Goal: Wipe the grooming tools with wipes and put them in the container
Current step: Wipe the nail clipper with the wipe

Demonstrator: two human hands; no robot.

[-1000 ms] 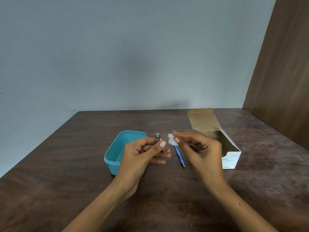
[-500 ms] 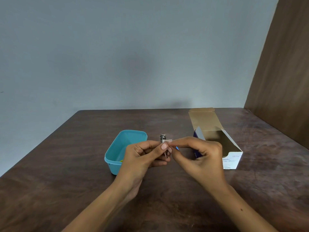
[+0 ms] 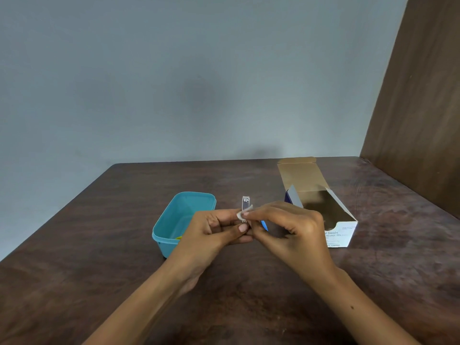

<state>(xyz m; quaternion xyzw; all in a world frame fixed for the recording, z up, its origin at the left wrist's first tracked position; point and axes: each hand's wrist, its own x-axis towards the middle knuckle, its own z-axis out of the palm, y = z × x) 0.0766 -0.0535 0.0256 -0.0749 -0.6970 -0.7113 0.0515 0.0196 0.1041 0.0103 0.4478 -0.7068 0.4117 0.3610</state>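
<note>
My left hand (image 3: pixel 214 232) pinches the lower end of a small metal nail clipper (image 3: pixel 246 202), holding it upright over the table. My right hand (image 3: pixel 291 227) pinches a small white wipe (image 3: pixel 245 211) wrapped against the clipper's middle. A teal plastic container (image 3: pixel 181 215) stands just left of my left hand, open, with something yellow-green at its bottom. A blue-handled tool (image 3: pixel 263 224) lies on the table behind my hands, mostly hidden by them.
An opened white cardboard box of alcohol swabs (image 3: pixel 341 220) lies on its side at the right, flap raised. The dark wooden table (image 3: pixel 99 245) meets a grey wall behind. A brown wooden panel (image 3: pixel 423 120) stands at the far right.
My right hand has brought the wipe from beside the clipper onto it, and the wipe now folds around the clipper. The clipper has turned more upright.
</note>
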